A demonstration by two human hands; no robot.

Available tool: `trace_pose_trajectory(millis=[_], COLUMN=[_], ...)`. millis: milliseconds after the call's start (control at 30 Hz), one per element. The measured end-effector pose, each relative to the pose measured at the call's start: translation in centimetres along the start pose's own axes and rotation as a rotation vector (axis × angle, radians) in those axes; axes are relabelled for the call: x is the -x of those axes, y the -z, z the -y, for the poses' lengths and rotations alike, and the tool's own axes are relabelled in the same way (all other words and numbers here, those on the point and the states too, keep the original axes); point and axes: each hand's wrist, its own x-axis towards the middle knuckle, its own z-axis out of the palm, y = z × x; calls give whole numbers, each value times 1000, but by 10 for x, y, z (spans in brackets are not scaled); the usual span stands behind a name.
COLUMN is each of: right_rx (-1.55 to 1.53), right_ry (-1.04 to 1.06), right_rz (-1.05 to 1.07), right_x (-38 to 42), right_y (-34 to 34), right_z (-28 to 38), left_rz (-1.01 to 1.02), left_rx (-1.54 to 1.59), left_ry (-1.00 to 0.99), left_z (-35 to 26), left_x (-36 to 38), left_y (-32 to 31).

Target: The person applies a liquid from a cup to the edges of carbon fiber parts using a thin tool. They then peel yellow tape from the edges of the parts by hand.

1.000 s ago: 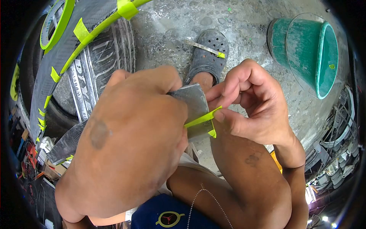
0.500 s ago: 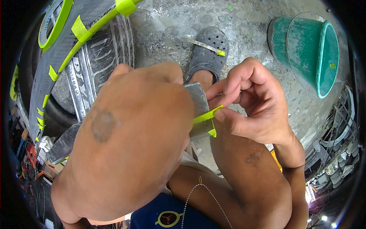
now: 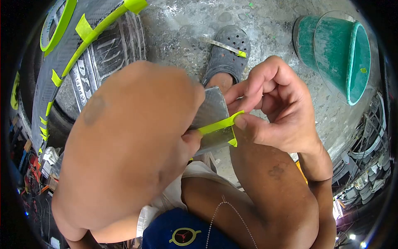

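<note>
My left hand (image 3: 166,99) looms large near the camera, its back turned to me and most fingers hidden. Its thumb presses on a strip of yellow-green masking tape (image 3: 217,125) that crosses a smooth grey panel (image 3: 212,106), and the hand grips that panel. My right hand (image 3: 275,112) pinches the tape's free end between thumb and fingertip, just past the panel's right edge. A small tape flap (image 3: 233,142) sticks out below that corner.
A carbon-patterned trim piece (image 3: 62,54) edged with yellow-green tape rests by a tire (image 3: 124,45), with a tape roll (image 3: 68,20) on it. A clog (image 3: 230,52) with a taped metal strip is on my foot. A green bucket (image 3: 325,50) stands right.
My left arm and hand have shifted left, so the left thumb and more of the panel and tape now show. My right hand keeps its pinch, barely moving.
</note>
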Motion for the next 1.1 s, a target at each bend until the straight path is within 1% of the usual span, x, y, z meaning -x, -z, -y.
trace_pose_trajectory(millis=[67,100,167,200,233,267,300,367,400,467,567,767,833,900,967,1000,1033,1100], right_rx=[-21,-44,-72,-85,-115,-118,-141,-159,-157,-151,-211,-306,-380,-380,-382,-360,-338,-391], right_ry=[-25,-49,-50,-44,-109,-107,-111,-116,-99,-83,-54,-125,-76,-75,-72,-120,-165,-142], right_rz=[-15,-28,-10,2,-35,-33,-29,-30,-9,7,42,85,155,149,142,118,94,74], right_x=[-2,-3,-4,-5,-5,-6,-7,-8,-9,-10,-13,-19,-21,-21,-21,-20,-20,-22], right_y=[0,0,3,4,2,2,2,5,6,7,10,15,18,18,16,15,14,12], right_z=[2,2,-4,-6,-3,-3,-4,-6,-8,-11,-16,-22,-30,-32,-32,-29,-28,-31], left_rz=[456,462,26,31,-47,-129,-130,114,114,13,43,52,31,11,85,87,67,50], left_rx=[81,81,-34,-39,134,308,307,403,406,250,275,266,257,247,335,333,343,346], left_ry=[226,234,-36,-29,-133,-239,-238,4,-1,-328,-317,-271,-295,-318,-333,-336,-337,-341], left_z=[-6,-3,9,18,25,28,29,22,29,46,45,43,44,47,53,54,54,54], left_x=[-22,-15,3,4,-2,-5,-3,-4,-3,-2,-2,1,0,-2,-6,-6,-6,-6], left_y=[21,16,-5,-12,-16,-18,-16,-8,-11,-20,-19,-18,-18,-19,-21,-21,-22,-22])
